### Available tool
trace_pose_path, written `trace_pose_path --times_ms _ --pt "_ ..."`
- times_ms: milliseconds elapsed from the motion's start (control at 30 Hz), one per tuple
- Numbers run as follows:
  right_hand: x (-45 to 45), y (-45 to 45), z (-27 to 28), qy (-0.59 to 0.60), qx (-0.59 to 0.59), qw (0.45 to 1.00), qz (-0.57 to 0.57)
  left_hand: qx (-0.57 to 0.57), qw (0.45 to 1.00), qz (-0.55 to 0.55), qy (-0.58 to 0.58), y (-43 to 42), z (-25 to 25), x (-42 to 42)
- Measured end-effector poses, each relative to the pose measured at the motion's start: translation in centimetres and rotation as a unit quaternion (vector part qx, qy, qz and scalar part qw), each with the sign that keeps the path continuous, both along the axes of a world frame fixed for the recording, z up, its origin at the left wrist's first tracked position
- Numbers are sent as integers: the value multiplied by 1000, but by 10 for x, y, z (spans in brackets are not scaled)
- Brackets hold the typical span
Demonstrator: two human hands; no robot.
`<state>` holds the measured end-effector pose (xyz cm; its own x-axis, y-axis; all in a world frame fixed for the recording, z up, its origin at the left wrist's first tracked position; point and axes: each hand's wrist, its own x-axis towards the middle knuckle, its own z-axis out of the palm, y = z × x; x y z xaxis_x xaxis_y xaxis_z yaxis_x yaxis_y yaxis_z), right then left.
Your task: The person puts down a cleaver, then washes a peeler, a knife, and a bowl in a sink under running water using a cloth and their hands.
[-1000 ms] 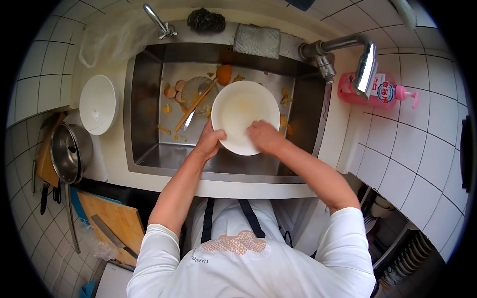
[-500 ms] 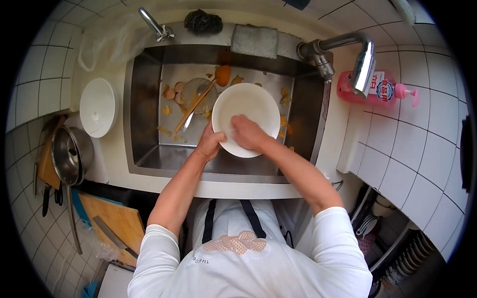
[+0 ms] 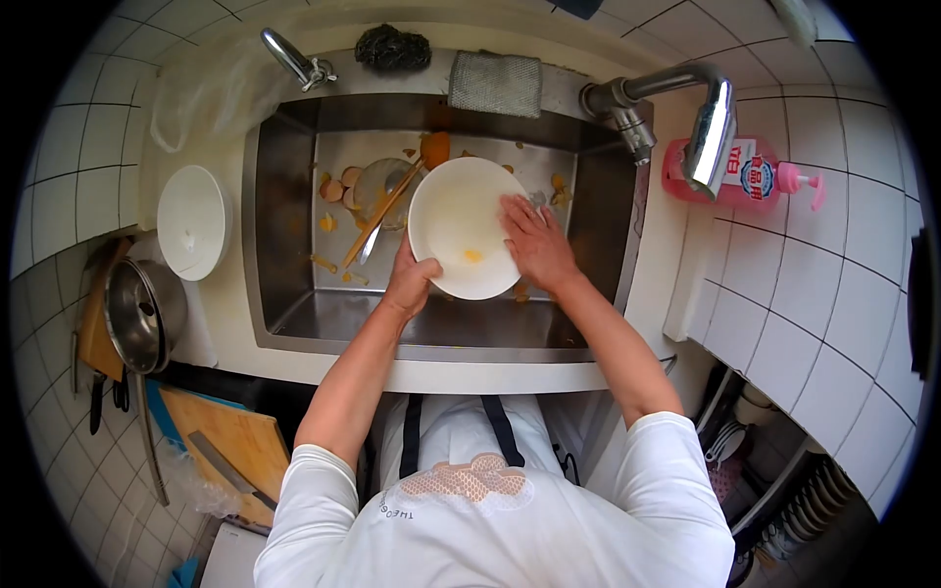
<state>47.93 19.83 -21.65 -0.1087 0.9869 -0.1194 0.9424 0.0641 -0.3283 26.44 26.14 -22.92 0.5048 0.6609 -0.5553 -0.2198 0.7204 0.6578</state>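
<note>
On the worktop (image 3: 223, 333), a bowl (image 3: 194, 223) lies left of the sink (image 3: 441, 345), a soap bottle (image 3: 720, 174) right of it; behind the basin sit a scourer (image 3: 392, 49) and, right of that, a cloth (image 3: 496, 84); chopsticks (image 3: 380, 221) and food scraps (image 3: 326, 222) lie in the sink

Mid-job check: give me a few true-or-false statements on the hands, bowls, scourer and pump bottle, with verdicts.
1. The left hand grips the held bowl. True.
2. The right hand is clenched on the sink floor. False: the right hand is spread at the bowl's right rim.
3. A yellow bit shows inside that bowl. True.
4. The dark scourer is inside the sink. False: the scourer lies on the ledge behind it.
5. The pump bottle is green. False: the pump bottle is pink.
</note>
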Motion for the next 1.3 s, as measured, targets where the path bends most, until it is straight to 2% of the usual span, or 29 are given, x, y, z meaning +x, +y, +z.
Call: trace_pose_path --times_ms 67,133,200,233,300,333,400,433,500,533,567,600,667,700,767,833,900,1000,1067,1100,1167,1300 --pt "-22 -14 7 18 -46 998 -30 -5 1000 4 -1 0 -8 -5" --pt "-51 -32 19 63 -145 987 -26 9 1000 1 7 1 -9 -7" --pt "-78 -34 24 195 -152 967 -53 25 1000 -3 12 0 -8 -6" --pt "-89 -27 29 195 -152 968 -54 4 1000 3 3 0 -8 -5" --pt "-105 -12 41 292 -119 943 -110 -15 1000 9 -3 0 -5 -5" --pt "-101 -7 50 295 -118 942 -110 -24 999 25 -16 2 0 -7" --pt "-82 -4 63 251 -221 942 -45 -36 998 40 -29 3 4 -7" --pt "-73 -12 55 171 -79 982 -7 -57 997 37 -41 4 4 -8" --pt "-71 -20 43 141 -36 989 -8 -78 995 34 -53 4 2 -7" --pt "-71 -9 61 111 9 994 -8 -107 992 34 -61 3 -1 -7" --pt "-70 8 77 186 -269 945 -3 -136 988 35 -70 3 -3 -5" --pt "-82 7 71 269 -251 930 -29 -135 988 34 -71 3 -2 -5" --pt "-105 10 54 309 -138 939 -53 -178 981 5 -72 3 0 -10" --pt "-112 14 44 312 -136 939 -51 -179 981 0 -81 2 -1 -10" --pt "-119 21 28 366 -106 916 -120 -168 984 21 -61 5 10 -4" --pt "-112 16 28 365 -100 921 -92 -160 985 40 -45 7 10 -5" --pt "-104 12 32 362 -93 925 -63 -161 982 -28 -99 8 -2 -13" --pt "-100 12 39 406 -115 906 -37 -169 973 -35 -152 6 -8 -13" --pt "-104 25 28 401 -4 907 -125 -186 969 -30 -158 4 0 -7" --pt "-103 34 27 401 -2 908 -123 -206 965 -23 -162 4 4 -3" --pt "-105 47 27 364 77 911 -178 -194 969 -19 -154 3 2 -1" --pt "-111 37 29 386 17 912 -138 -170 977 -21 -129 3 -6 -10"
